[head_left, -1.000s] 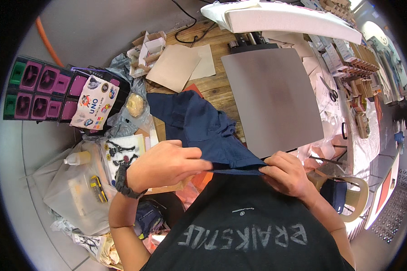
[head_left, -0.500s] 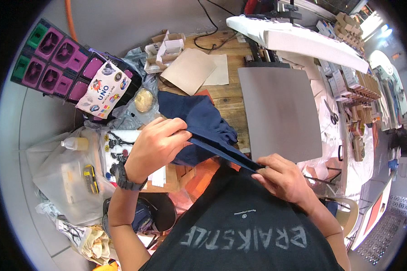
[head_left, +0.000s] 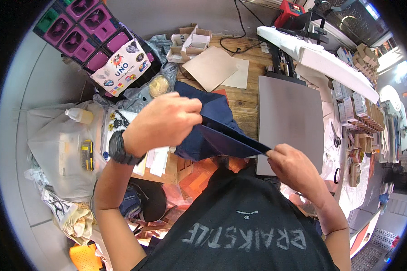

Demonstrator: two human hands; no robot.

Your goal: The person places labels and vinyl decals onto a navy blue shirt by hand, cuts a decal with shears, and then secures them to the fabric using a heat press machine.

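A navy-blue cloth garment [head_left: 215, 110] is stretched between my two hands, its edge open in two layers with a dark gap between them. My left hand [head_left: 167, 118], with a black watch on its wrist, is closed on the garment's upper left corner. At the other end of that edge, my right hand [head_left: 294, 166] pinches the cloth between thumb and fingers. The far part of the garment rests on the wooden table [head_left: 245, 106]. Beside it on the right lies the flat grey plate [head_left: 290, 119] of a press, close to my right hand.
Brown paper sheets [head_left: 210, 67] and small open boxes [head_left: 190, 43] lie at the back. A purple-and-black rack [head_left: 92, 27] stands far left, above a plastic bag [head_left: 54, 149] with a yellow-black tool [head_left: 87, 155]. Scissors [head_left: 335, 134] and stacked boxes [head_left: 359, 106] are on the right.
The garment's edge has spread wider, with its near layer hanging lower. My left hand has risen a little and both hands still grip the cloth. The whole view has shifted, moving the table rightward.
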